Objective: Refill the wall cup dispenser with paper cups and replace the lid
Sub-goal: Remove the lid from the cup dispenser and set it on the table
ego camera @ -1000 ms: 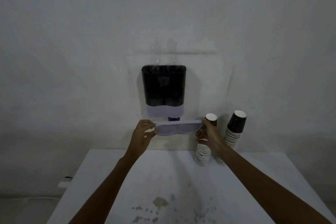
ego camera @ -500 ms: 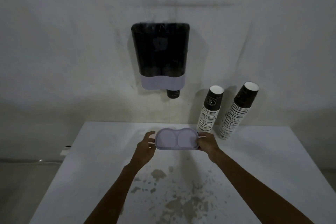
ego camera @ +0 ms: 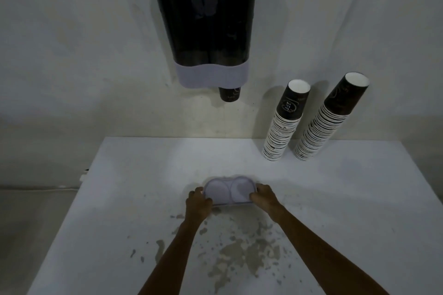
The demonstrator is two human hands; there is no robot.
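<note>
Between the hands, low over the bench (ego camera: 134,175), sits the lid (ego camera: 229,191): a pale double-ring plastic cover, underside up, whether resting on the surface or just above it I cannot tell. Left hand (ego camera: 198,203) curls on its left end, fingers over the rim. Right hand (ego camera: 263,199) clamps the right end likewise. Both grip the lid, nothing else. Judged light, thin, somewhat flexible; best held at the two short ends as now, not by the middle. Above and beyond the hands, the dispenser (ego camera: 205,21) hangs on the wall, top uncovered, one cup (ego camera: 229,95) poking from its base. Beyond and right of the right hand, two cup stacks (ego camera: 282,124) lean against the wall: light, crushable, likely to telescope apart, so take each low with support near the top.
</note>
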